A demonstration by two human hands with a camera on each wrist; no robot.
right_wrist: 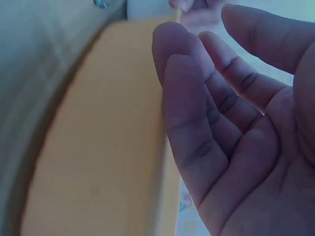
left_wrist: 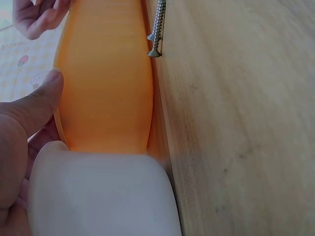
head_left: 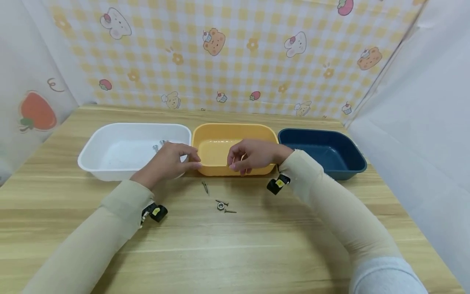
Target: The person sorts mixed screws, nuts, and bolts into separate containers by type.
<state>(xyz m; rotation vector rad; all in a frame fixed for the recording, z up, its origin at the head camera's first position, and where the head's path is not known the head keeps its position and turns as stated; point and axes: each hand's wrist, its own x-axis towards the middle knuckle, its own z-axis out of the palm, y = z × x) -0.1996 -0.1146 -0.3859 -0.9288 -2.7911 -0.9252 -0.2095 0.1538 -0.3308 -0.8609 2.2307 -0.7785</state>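
Note:
My left hand [head_left: 170, 159] is at the near left corner of the yellow bin [head_left: 235, 171], pinching its rim. In the left wrist view the thumb lies against the rim of that bin, with the other fingers partly hidden behind it and the white bin [left_wrist: 106, 191]. Over the yellow bin's front rim is my right hand [head_left: 253, 155]. Its fingers bend loosely in the right wrist view, the thumb stands apart from them, and nothing shows between. On the table in front lie a pair of screws [head_left: 205, 188], a hex nut [head_left: 220, 206] and a screw [head_left: 230, 211] beside it.
Several silver bolts [head_left: 156, 148] lie inside the white bin at the left, partly behind my left hand. A dark blue bin [head_left: 354, 167] stands against the yellow one at the right. Behind the wooden table [head_left: 205, 253] hangs a checked cloth [head_left: 238, 73].

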